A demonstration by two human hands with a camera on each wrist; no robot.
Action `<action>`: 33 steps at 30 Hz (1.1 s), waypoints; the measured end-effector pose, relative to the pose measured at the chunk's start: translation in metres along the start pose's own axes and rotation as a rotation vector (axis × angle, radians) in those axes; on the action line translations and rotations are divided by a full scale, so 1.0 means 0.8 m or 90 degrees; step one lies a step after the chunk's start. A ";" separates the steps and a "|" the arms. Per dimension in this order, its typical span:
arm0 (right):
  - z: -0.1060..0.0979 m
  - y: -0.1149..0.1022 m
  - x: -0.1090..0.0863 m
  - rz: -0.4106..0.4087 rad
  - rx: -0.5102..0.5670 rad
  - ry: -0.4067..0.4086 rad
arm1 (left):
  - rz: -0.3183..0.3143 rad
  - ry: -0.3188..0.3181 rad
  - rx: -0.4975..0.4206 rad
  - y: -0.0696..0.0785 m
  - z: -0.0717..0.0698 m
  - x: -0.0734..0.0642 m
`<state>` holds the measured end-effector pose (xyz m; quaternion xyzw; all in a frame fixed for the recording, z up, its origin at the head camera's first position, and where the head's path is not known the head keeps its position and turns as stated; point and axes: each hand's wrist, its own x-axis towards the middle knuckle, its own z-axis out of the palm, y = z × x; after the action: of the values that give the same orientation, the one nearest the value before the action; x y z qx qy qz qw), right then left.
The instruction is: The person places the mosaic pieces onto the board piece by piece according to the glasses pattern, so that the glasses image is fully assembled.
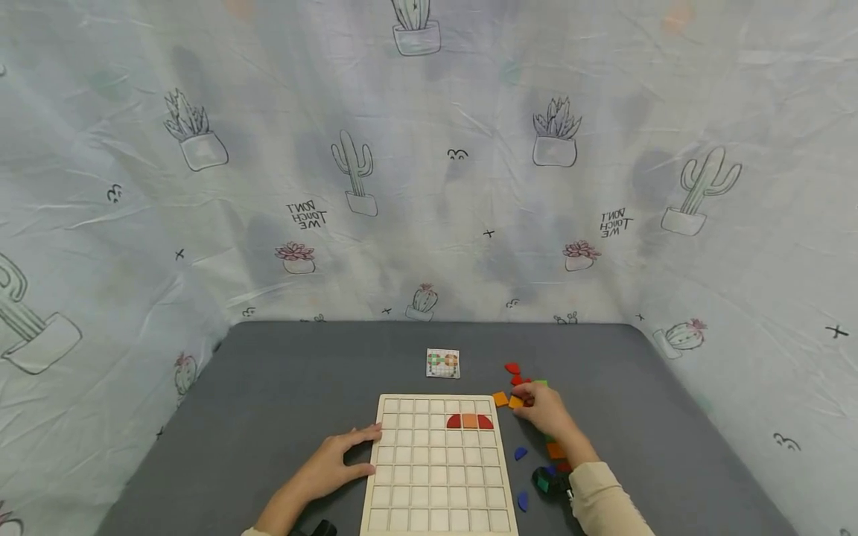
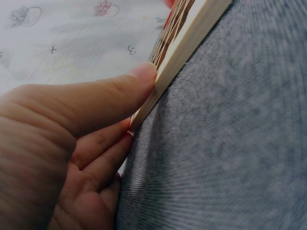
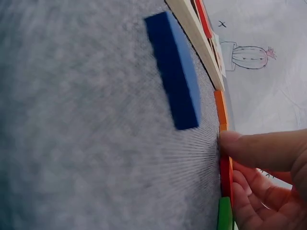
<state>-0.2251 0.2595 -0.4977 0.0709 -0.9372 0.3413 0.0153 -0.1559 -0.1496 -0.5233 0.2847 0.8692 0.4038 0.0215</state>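
Board (image 1: 439, 476) on the desk (image 1: 302, 372), its left edge touched at nine o'clock by the left hand (image 1: 330, 463), thumb and fingers apart. At two o'clock from its centre, the right hand (image 1: 546, 411) pinches an orange tile (image 1: 515, 402); the card (image 1: 443, 363) lies at twelve o'clock.

My grey table (image 1: 302, 387) has a fine, fabric-like texture. On it, flat before me, lies a pale wooden board (image 1: 429, 454) divided into square cells, which I take as the clock's centre. At twelve o'clock sits a small white card (image 1: 443, 374) printed with a coloured pattern. Between one and two, an orange square tile (image 1: 500, 400) lies just beside the board's corner, small flat red pieces (image 1: 512, 368) beyond it. Blue half-round pieces (image 1: 520, 452) lie at three and four.
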 end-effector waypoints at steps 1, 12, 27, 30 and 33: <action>0.001 -0.001 0.000 0.000 -0.004 -0.002 | 0.002 0.000 -0.003 0.001 0.000 -0.001; 0.006 -0.001 0.004 -0.009 -0.007 0.006 | -0.017 -0.004 -0.007 0.001 -0.003 0.000; -0.002 -0.019 -0.014 -0.057 0.049 -0.016 | -0.024 -0.013 -0.003 0.004 -0.002 -0.006; -0.005 -0.027 -0.019 -0.070 0.059 -0.024 | -0.019 -0.011 -0.008 0.004 -0.002 -0.004; -0.006 -0.033 -0.022 -0.077 0.070 -0.035 | -0.022 -0.014 -0.017 0.005 -0.002 0.000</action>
<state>-0.2036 0.2448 -0.4788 0.1377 -0.9109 0.3888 0.0067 -0.1543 -0.1490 -0.5196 0.2736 0.8682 0.4117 0.0422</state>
